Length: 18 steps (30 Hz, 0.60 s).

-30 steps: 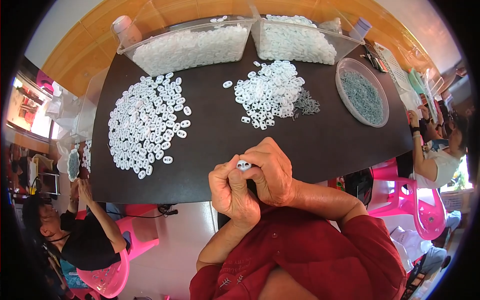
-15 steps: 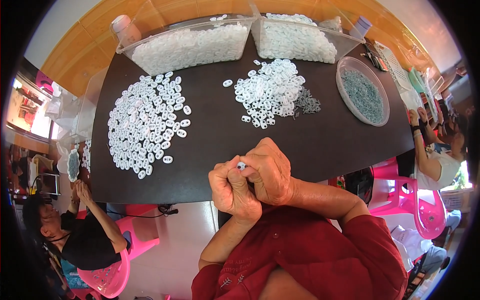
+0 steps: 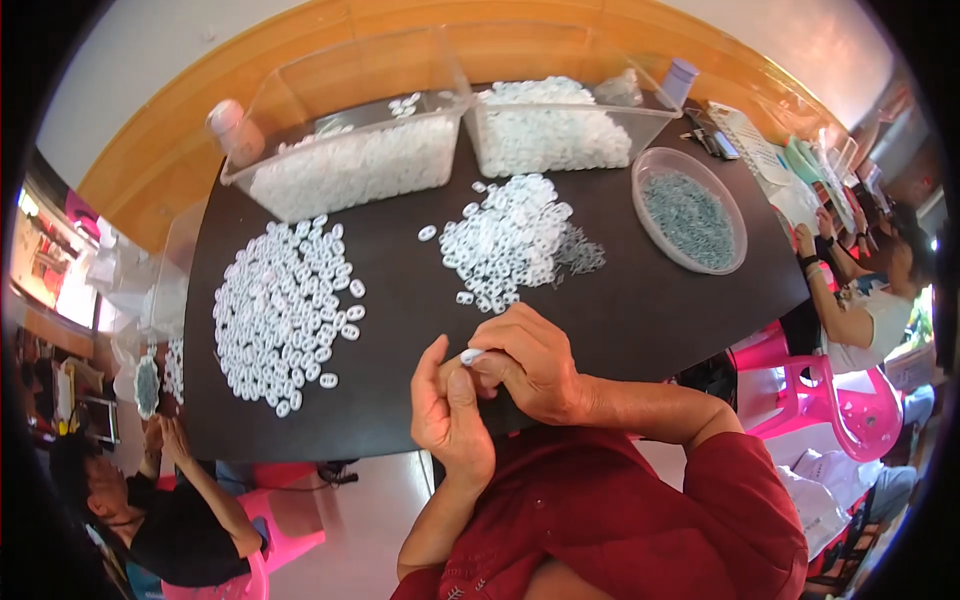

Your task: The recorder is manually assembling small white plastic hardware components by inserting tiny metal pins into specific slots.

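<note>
My left hand (image 3: 452,410) and my right hand (image 3: 535,362) meet over the near edge of the dark table (image 3: 640,310). Together they pinch one small white plastic ring (image 3: 471,355) between fingertips. A loose pile of white rings (image 3: 505,238) lies just beyond my hands, with a small heap of thin grey metal bits (image 3: 578,252) at its right side. A larger spread of white rings (image 3: 285,308) covers the table's left part.
Two clear plastic bins (image 3: 350,165) (image 3: 560,130) full of white parts stand at the far edge. A round clear bowl of grey metal bits (image 3: 690,210) sits at the right. Other people sit at the left (image 3: 160,500) and right (image 3: 860,290) on pink chairs.
My hands stay together on the ring; the fingers shifted only slightly.
</note>
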Tool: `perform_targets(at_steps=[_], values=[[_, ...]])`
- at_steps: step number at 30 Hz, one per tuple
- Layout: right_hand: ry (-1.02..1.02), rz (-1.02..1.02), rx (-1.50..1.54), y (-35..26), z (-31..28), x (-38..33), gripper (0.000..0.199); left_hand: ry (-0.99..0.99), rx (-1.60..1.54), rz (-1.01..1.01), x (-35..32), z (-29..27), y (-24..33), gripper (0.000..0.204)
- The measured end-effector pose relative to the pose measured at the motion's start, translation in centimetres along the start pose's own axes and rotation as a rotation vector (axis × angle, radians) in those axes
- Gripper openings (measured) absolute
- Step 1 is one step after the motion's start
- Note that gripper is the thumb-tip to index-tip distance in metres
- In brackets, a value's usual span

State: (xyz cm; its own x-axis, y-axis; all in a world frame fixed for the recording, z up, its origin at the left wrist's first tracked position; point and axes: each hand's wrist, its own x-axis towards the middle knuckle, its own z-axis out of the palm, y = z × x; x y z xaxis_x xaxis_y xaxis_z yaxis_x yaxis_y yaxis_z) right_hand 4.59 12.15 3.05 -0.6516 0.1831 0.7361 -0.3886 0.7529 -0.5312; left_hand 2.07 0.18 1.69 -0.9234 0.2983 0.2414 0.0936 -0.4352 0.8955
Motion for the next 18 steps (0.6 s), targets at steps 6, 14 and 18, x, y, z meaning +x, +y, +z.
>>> perform_targets(at_steps=[6, 14, 18], values=[[0.076, -0.159, -0.214, 2.5, -5.1, 5.4, 0.010, -0.063, 0.279, 0.333, -0.8, -3.0, 7.4, 0.026], [0.240, -0.252, -0.731, 13.7, -10.3, 18.1, 0.007, 0.488, 0.531, 1.609, -1.2, -4.0, 15.8, 0.027], [0.108, -0.170, -1.020, 15.4, -10.6, 19.2, 0.008, 0.143, 0.007, 1.586, -1.2, -1.9, 15.9, 0.027]])
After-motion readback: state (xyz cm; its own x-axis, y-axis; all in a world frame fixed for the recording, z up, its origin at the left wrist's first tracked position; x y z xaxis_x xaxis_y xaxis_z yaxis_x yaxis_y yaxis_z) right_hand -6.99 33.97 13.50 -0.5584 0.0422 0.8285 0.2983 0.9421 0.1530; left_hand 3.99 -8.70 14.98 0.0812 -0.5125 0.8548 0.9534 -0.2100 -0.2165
